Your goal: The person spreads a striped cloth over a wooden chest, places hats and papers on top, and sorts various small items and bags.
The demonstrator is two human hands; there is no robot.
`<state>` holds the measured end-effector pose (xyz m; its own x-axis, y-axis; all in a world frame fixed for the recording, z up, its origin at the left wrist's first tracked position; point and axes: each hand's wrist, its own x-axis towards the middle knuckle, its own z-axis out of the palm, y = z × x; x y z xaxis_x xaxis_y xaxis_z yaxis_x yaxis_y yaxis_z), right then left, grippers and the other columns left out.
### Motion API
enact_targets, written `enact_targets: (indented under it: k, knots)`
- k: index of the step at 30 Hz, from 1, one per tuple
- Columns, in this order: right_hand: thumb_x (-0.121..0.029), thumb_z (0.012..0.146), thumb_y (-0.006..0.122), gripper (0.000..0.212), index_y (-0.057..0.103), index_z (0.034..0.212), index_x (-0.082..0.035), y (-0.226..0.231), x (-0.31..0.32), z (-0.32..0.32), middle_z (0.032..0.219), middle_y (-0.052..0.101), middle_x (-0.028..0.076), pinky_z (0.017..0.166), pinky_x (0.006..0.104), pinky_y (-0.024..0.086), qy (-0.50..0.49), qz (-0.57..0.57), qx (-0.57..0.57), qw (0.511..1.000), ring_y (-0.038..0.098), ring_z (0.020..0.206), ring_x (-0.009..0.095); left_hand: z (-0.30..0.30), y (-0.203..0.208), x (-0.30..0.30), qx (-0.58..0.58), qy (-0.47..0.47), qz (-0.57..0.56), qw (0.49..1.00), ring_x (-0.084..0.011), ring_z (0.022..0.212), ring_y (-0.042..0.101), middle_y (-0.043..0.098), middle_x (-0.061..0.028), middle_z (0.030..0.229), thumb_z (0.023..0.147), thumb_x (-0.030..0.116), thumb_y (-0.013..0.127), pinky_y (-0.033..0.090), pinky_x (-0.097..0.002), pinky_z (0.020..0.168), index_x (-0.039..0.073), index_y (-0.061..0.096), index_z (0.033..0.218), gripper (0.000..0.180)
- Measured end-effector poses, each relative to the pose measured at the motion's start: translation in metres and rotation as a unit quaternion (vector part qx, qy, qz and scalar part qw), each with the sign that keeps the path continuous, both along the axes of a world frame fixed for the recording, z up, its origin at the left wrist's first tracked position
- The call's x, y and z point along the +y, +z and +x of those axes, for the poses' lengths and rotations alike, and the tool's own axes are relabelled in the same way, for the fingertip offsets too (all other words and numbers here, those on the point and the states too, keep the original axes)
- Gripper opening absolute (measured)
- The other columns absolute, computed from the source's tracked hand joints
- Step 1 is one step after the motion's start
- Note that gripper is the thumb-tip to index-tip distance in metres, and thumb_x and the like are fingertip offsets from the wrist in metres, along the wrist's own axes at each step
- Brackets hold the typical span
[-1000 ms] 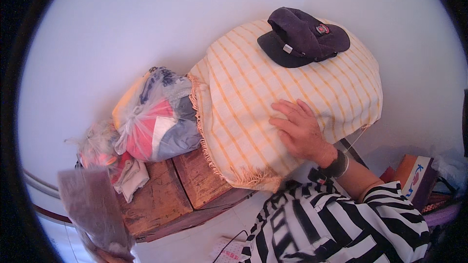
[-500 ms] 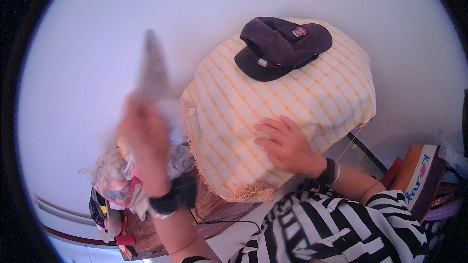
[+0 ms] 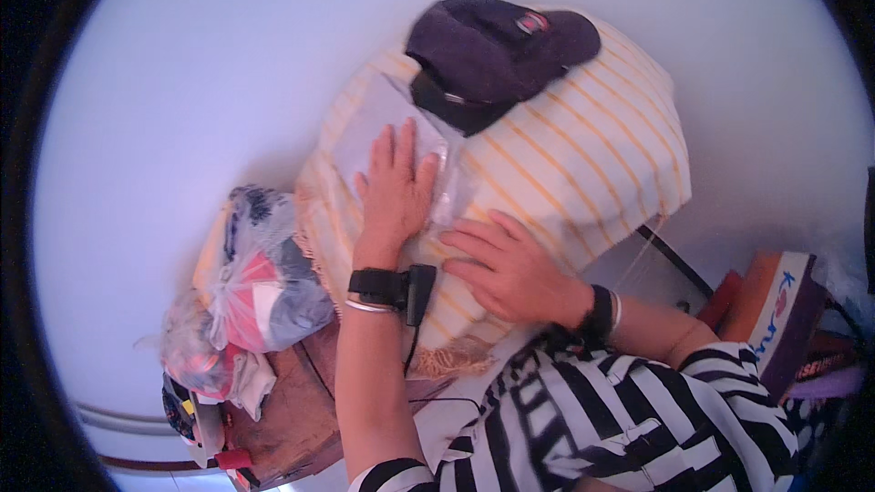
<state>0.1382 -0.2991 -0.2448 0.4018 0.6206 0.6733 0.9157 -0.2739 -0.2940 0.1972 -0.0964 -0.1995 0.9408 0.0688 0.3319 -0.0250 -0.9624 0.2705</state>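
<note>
My left hand lies flat, fingers stretched, on a thin pale sheet-like thing whose right side looks like clear plastic; I cannot make out its kind. It rests on the white cloth with yellow stripes, which is draped over a rounded top. To the right my right hand lies palm down on the cloth, fingers apart, with nothing in it. A dark cap with a small badge sits at the far side of the cloth, touching or very near the pale sheet's corner.
Filled plastic bags crowd the left side beside a reddish-brown wooden surface. A small red object lies at its front left. An orange and white box stands at the right. The pale wall rises behind.
My left hand, blurred around a dark pointed shape at the left, has moved right onto the striped cloth, where the pale sheet now lies. My right hand stays on the cloth.
</note>
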Motion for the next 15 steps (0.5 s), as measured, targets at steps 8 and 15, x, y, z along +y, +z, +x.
enact_targets:
  k: [8,15]
  knots:
    - [-0.004,0.07,0.064,0.028,0.066,0.098,-0.008,-0.012,-0.025,-0.001,0.117,0.061,0.009,0.102,0.0476,0.038,0.093,0.083,0.032,0.992,0.054,0.118,0.028,0.01,-0.012,0.022,0.002,0.023,0.018,1.0,-0.0357,0.139,0.03,0.03,-0.0166,0.152,0.095,0.047,0.046,0.022,-0.0667,0.105,0.025,0.031,0.148,0.059]
    - [-0.009,0.079,0.061,0.015,0.068,0.09,-0.002,-0.053,-0.101,-0.013,0.09,0.067,0.014,0.072,0.0356,0.054,0.072,0.08,0.33,0.938,0.066,0.082,0.033,0.01,-0.018,0.041,-0.049,-0.026,0.022,0.998,-0.038,0.135,0.037,0.04,-0.0224,0.144,0.097,0.039,0.047,0.03,-0.0497,0.109,0.01,0.038,0.144,0.056]
